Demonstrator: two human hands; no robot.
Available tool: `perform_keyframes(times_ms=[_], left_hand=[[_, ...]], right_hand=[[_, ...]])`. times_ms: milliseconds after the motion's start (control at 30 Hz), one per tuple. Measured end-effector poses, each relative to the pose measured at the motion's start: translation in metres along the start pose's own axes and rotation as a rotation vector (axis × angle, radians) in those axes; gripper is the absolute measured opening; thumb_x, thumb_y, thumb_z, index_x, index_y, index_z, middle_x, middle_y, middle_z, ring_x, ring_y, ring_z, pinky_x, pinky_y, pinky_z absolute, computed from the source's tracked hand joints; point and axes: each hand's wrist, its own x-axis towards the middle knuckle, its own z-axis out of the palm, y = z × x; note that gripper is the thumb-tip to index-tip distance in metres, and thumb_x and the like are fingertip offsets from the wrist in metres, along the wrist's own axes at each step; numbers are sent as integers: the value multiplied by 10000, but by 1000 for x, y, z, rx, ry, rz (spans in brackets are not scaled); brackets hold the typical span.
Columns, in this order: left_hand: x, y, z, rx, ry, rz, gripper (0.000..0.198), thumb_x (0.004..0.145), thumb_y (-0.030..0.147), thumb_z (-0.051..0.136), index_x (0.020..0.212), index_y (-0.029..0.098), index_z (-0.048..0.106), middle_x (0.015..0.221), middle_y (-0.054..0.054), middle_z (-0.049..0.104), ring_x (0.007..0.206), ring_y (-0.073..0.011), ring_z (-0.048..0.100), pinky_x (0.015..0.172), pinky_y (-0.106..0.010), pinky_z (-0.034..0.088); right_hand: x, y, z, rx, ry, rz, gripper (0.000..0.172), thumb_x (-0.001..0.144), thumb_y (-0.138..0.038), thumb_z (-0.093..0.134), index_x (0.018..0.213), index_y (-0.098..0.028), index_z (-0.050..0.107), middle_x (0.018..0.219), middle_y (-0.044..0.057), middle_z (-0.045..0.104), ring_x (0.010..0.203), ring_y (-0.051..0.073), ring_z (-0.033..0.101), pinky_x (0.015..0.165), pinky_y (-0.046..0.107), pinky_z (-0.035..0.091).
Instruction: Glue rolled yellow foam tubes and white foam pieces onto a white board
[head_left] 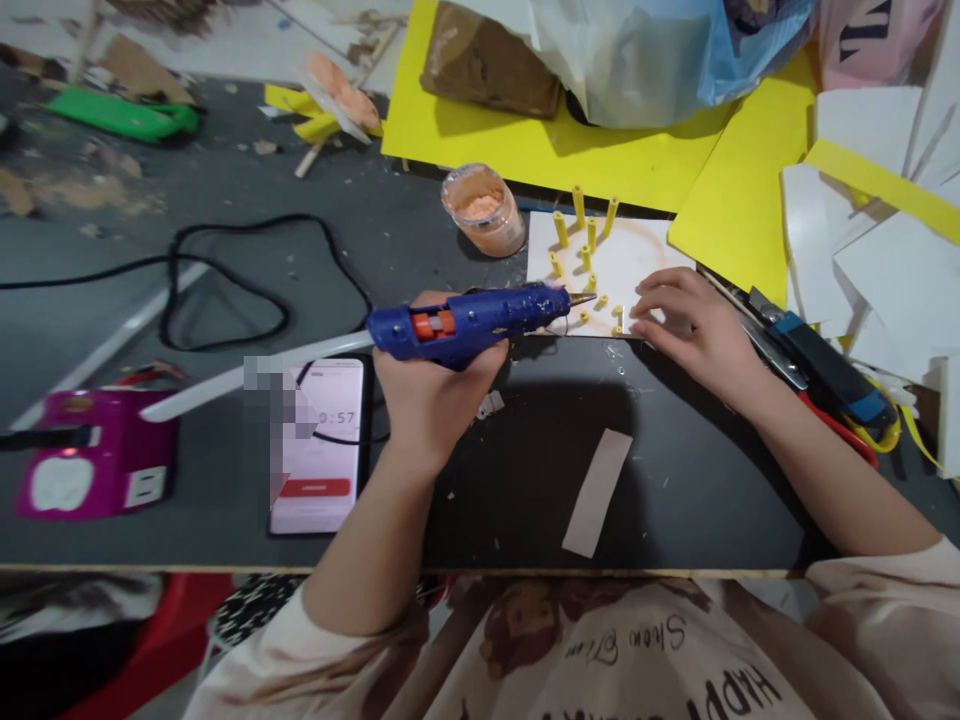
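Note:
My left hand (427, 400) is wrapped round a blue hot glue gun (480, 318), with a long white glue stick (300, 355) sticking out of its back. The metal nozzle points right, over a white board (645, 245) on which several short yellow posts (592, 235) stand upright. At the board's right front corner is my right hand (697, 325), its fingers curled and thumb near the fingertips. A tiny pale piece shows at those fingertips, too small to name. Behind the glue gun stands a tilted-looking jar (486, 215) of orange paste.
A phone (322, 450) and a purple power socket (97, 455) lie left, with a black cord (225, 225) behind. A paper strip (598, 492) lies in front. Right are a utility knife (825, 365) and paper scraps; yellow sheets (750, 190) and bags lie behind.

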Motion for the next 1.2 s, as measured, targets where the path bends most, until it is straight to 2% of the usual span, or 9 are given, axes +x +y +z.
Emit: perform_keyframes(times_ms=[267,567,733,967,1200], left_hand=[[-1,0,0,82,-35,4,171,516,167,662,626,218,541,600,40,607,563,-145,594,611,-280,520],[-1,0,5,54,28,-74,211,478,160,672,613,215,518,579,44,558,549,-132,553,600,-262,504],[-2,-5,5,67,4,-46,215,498,150,671,630,219,516,599,47,573,562,-136,571,621,-260,512],[-1,-8,4,106,13,-78,245,503,141,681,660,229,515,618,42,592,581,-151,588,646,-272,528],[0,-10,1,132,-1,-29,200,531,186,685,657,227,535,639,32,615,615,-167,612,696,-291,541]], right_hand=[[-1,0,7,-20,6,-22,68,867,-265,580,890,-238,638,1061,85,614,1033,261,595,912,435,454],[0,5,5,52,58,29,21,836,-224,604,824,-239,613,1013,57,652,997,231,608,865,402,472],[1,7,6,69,61,23,19,826,-221,614,827,-237,604,1000,58,656,980,225,612,865,403,482],[1,8,5,99,37,69,21,828,-235,628,838,-245,644,1043,54,650,1015,229,606,864,401,484],[2,9,4,123,55,79,44,830,-229,634,864,-245,656,1005,48,674,973,219,618,860,399,485]])
